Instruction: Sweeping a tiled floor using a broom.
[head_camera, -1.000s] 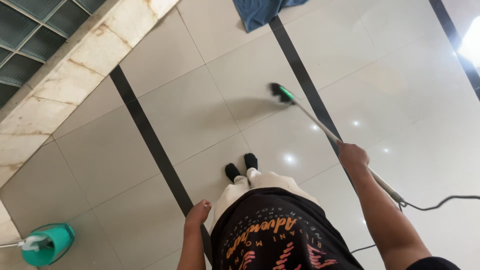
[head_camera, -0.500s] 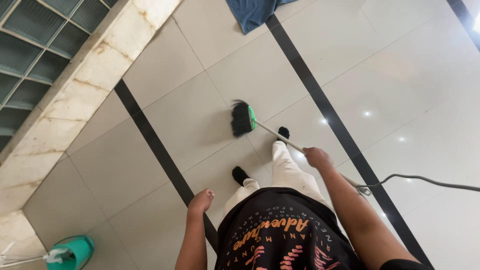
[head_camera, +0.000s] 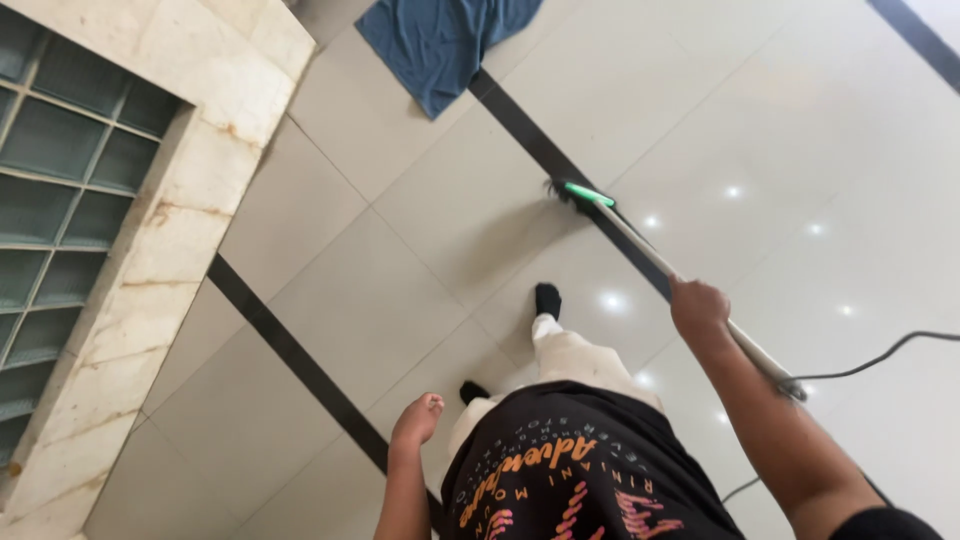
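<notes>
Right hand (head_camera: 698, 308) gripped a broom handle (head_camera: 690, 290); left hand (head_camera: 417, 420) hung empty.

Right hand's fingers were wrapped around the pale handle about midway along it, arm stretched forward. Broom head (head_camera: 578, 194), green top with dark bristles, sat on the floor on a black tile strip (head_camera: 520, 130), ahead of the person's feet in dark socks (head_camera: 547, 298). Left hand was loose at the side, fingers curled lightly together, touching nothing. Blue cloth (head_camera: 440, 40) lay on the white tiles (head_camera: 400, 300) farther ahead, apart from the bristles. A dark cable (head_camera: 880, 355) ran across the floor at right, near the handle's end. Glass-block wall with marble ledge (head_camera: 190, 200) stood at left.
</notes>
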